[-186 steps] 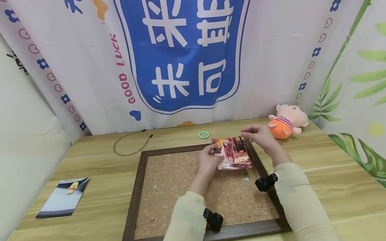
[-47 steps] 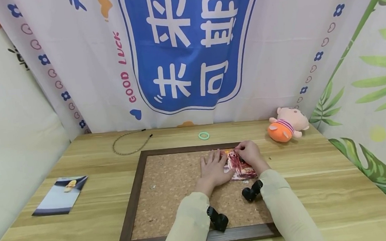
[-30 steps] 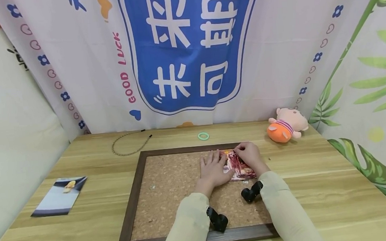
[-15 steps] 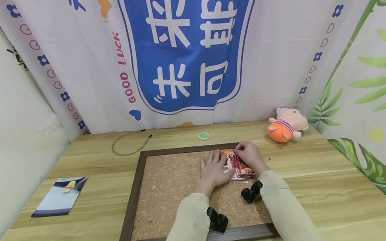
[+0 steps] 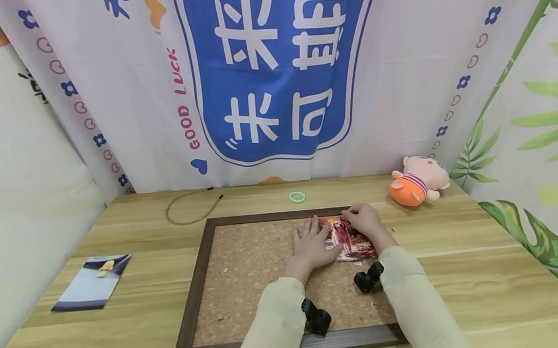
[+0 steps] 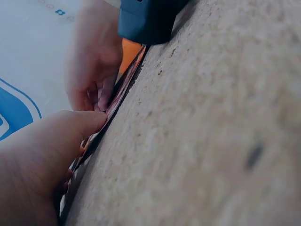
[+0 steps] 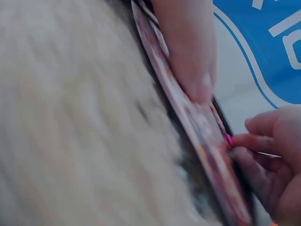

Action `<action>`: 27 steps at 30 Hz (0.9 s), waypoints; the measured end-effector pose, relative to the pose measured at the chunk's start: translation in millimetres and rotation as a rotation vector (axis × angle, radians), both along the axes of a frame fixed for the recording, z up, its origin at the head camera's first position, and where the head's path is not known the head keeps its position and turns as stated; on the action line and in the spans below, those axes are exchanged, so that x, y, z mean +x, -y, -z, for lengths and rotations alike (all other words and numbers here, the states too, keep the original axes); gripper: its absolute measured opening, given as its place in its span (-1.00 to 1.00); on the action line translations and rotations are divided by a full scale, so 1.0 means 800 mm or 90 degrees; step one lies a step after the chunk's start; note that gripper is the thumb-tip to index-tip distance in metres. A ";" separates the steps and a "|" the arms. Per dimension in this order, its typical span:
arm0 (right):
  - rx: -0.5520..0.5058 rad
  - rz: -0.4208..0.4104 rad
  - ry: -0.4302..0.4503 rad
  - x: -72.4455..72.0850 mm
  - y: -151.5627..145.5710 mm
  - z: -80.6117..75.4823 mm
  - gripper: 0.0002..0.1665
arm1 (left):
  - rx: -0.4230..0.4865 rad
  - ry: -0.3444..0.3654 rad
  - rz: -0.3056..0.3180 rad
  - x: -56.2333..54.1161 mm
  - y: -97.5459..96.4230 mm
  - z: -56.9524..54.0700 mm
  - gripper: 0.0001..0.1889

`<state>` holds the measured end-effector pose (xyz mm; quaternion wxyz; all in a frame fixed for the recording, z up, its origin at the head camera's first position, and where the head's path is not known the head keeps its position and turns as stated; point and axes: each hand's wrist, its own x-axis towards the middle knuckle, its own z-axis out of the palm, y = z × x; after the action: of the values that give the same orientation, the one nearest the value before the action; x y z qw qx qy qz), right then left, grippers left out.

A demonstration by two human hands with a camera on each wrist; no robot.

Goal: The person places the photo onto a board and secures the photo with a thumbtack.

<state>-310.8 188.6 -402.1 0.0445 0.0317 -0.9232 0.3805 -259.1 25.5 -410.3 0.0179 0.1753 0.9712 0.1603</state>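
A photo of a golden dog lies at the upper right of a cork board with a dark brown frame. My left hand rests on the photo's left part, its fingers spread. At the photo's upper edge my right hand pinches a small pink push pin, mostly hidden by the fingertips. In the right wrist view, the left thumb touches the photo. The left wrist view has my left hand in front of my right hand at the photo's edge.
Another photo, with a yellow figure, lies on the wooden table at left. Behind the board are a cord necklace and a green ring. A pink plush toy in orange sits at the back right.
Since the first frame, the photo has come down onto the cork, and my left hand has gone from gripping it to resting on it. Over the last second the hands have barely moved.
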 end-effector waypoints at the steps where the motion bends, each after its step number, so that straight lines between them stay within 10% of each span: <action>1: -0.014 -0.009 0.015 -0.001 -0.002 -0.002 -0.67 | 0.003 0.002 -0.001 0.000 -0.001 -0.001 -0.32; 13: -0.039 -0.175 -0.019 0.013 -0.017 -0.075 -0.55 | 0.006 -0.016 -0.018 -0.009 0.024 -0.046 -0.30; 27: 0.013 -0.154 -0.099 0.041 -0.078 -0.103 -0.50 | 0.111 -0.055 -0.049 0.002 0.178 -0.090 -0.24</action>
<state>-278.2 250.9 -319.3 0.0694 0.1726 -0.9102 0.3699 -257.5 -117.2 -337.9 -0.0451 0.1454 0.9595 0.2368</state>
